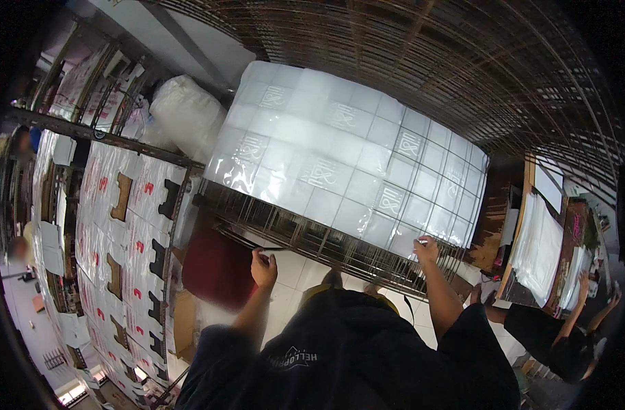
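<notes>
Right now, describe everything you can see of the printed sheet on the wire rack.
The sheet looks like glossy, translucent whitish plastic, with white marks printed repeatedly and grid lines showing, clearest at right. It lies spread over the wire rack, glinting with light. The right hand is at its near edge; whether it grips is unclear.

1. Right of centre, the right hand is at the lower edge of translucent sheets on a wire rack.
2. Left of centre, the left hand is near a red object.
</notes>
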